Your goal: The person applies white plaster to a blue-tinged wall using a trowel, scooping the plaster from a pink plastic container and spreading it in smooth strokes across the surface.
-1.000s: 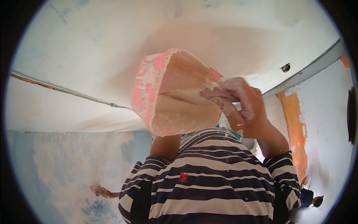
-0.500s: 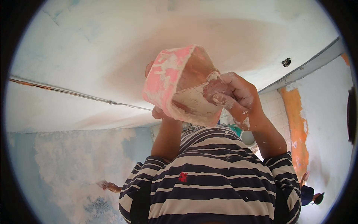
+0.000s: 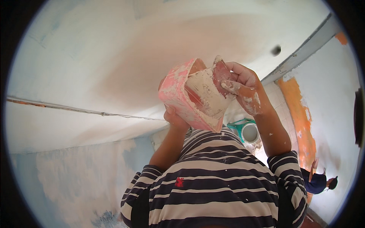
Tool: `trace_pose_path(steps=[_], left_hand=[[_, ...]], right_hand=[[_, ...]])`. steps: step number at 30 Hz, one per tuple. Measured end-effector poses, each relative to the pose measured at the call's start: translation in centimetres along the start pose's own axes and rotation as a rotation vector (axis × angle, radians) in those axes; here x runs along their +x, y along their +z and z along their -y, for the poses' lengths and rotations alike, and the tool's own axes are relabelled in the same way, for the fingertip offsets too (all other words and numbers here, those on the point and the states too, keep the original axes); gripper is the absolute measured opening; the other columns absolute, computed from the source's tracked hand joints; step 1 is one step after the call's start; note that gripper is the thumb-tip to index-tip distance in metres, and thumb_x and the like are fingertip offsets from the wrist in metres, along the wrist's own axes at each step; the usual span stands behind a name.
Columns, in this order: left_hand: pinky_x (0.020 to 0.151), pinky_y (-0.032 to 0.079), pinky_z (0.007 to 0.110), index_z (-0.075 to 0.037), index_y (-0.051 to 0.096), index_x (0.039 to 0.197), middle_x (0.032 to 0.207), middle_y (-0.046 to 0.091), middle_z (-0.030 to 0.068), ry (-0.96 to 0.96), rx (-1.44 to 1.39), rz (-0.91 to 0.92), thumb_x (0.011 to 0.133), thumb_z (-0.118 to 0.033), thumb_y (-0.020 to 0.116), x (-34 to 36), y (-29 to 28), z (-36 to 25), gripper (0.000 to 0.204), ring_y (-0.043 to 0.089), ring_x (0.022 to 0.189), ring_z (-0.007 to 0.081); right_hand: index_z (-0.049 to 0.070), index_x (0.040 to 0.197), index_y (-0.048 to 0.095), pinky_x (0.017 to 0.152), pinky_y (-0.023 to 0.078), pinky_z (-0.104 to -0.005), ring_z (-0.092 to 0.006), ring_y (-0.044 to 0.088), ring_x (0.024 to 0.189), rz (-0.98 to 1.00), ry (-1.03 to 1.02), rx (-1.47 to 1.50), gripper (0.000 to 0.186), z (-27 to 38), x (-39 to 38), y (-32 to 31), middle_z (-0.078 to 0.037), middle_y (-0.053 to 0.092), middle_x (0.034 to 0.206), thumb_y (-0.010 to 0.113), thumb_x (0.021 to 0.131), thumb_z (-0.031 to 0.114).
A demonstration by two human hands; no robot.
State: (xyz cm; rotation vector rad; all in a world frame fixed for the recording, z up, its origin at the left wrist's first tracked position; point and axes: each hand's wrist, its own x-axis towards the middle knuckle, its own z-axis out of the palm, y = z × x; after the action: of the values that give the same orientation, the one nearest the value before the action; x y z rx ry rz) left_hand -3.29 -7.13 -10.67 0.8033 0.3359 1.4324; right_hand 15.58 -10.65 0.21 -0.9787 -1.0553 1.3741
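Wrapped round the far side and base of a pink plastic tub [image 3: 175, 89], my left hand [image 3: 176, 118] is closed, its fingers partly hidden. White filler coats the tub, which is tilted with its mouth facing right. My right hand [image 3: 246, 86] pinches a flat scraper [image 3: 221, 79] between thumb and fingers. The scraper has a dark red grip edge, and its broad face is thick with off-white filler. Its blade lies across the tub's mouth, partly inside. Dried filler spots my right thumb and wrist.
A pale, patchy wall [image 3: 125, 60] stands ahead, with a cable [image 3: 102, 113] along it and a dark round fitting [image 3: 275, 50]. Below my right arm are a white bucket [image 3: 250, 133] and green stool [image 3: 236, 124]. Another person [image 3: 317, 182] is by the right wall.
The tub has shifted slightly right and down. The scraper has come up and partly out of it, showing more filler on its face. The bucket and stool are now in fuller view.
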Motion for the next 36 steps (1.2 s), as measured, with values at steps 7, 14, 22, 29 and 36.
trace_pose_path(steps=[7,14,22,29,36], left_hand=[[0.095,0.042,0.041,-0.006,0.039,0.131,0.126,0.048,0.0110,-0.201,-0.253,-0.067,0.079,-0.050,0.043,-1.3,0.3,0.6,0.068,0.048,0.115,0.0283],[0.096,0.040,0.043,-0.011,0.038,0.132,0.129,0.045,0.0090,-0.286,-0.316,-0.285,0.087,-0.048,0.029,0.1,2.5,-0.3,0.059,0.045,0.118,0.0288],[0.099,0.037,0.043,-0.011,0.037,0.132,0.125,0.045,0.0076,-0.179,-0.273,-0.292,0.089,-0.049,0.028,2.3,7.6,-0.4,0.057,0.044,0.118,0.0279],[0.099,0.038,0.043,-0.011,0.036,0.132,0.125,0.046,0.0091,-0.077,-0.186,-0.223,0.089,-0.053,0.039,2.0,6.8,2.5,0.061,0.045,0.118,0.0278],[0.100,0.037,0.043,-0.010,0.034,0.132,0.126,0.045,0.0090,-0.148,-0.269,-0.201,0.087,-0.051,0.042,1.4,7.0,1.6,0.062,0.044,0.120,0.0281]], right_hand=[[-0.001,0.118,0.053,0.075,0.043,-0.0235,-0.0109,0.056,0.084,-0.085,0.077,0.087,0.042,-0.7,-0.7,-2.1,-0.008,0.063,0.095,0.063,0.081,0.016],[0.001,0.120,0.046,0.079,0.045,-0.0278,-0.0140,0.056,0.091,-0.233,-0.072,0.366,0.043,0.3,0.0,-2.2,-0.010,0.058,0.104,0.063,0.082,0.011],[0.001,0.119,0.041,0.079,0.045,-0.0280,-0.0148,0.056,0.089,-0.310,-0.278,0.238,0.042,2.7,-0.7,-2.0,-0.010,0.057,0.100,0.061,0.083,0.009],[-0.001,0.120,0.041,0.080,0.043,-0.0271,-0.0146,0.054,0.090,-0.348,-0.300,0.277,0.041,3.0,-2.4,-1.9,-0.010,0.057,0.102,0.060,0.083,0.007],[-0.002,0.120,0.046,0.080,0.043,-0.0261,-0.0129,0.054,0.089,-0.383,-0.360,0.282,0.039,2.5,-1.8,-2.6,-0.006,0.057,0.103,0.059,0.084,0.007]])
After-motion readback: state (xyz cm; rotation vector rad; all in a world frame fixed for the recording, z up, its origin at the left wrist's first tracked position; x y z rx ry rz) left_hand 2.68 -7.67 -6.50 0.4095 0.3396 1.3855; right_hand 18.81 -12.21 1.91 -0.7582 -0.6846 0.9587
